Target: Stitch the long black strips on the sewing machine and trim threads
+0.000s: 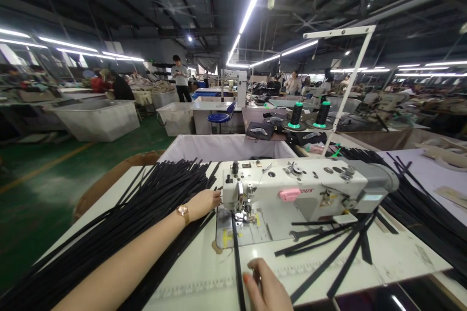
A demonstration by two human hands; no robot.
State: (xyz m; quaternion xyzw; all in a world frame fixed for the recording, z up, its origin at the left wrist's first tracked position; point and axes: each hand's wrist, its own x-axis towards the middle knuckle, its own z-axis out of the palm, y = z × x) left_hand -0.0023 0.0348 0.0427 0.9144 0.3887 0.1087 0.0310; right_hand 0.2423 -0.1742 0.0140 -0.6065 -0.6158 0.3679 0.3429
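Note:
A white sewing machine [270, 184] stands on the table, with a black strap [237, 262] running from under its presser foot [241, 216] toward me. My left hand [204, 204] reaches past the left side of the machine head. Its fingers are pinched together, and what they hold is hidden. Close to the strap's right side is my right hand [266, 286], its fingers curled around something small and dark that I cannot make out. A large bundle of black straps [146, 209] lies under and beside my left arm.
More black straps [314, 277] and a wrench [306, 234] lie right of the needle area. A measuring tape [204, 284] runs along the table front. Behind the machine are a pale-lined bin [233, 146], thread cones [296, 115] and a thread stand [350, 87]. Several people are farther off.

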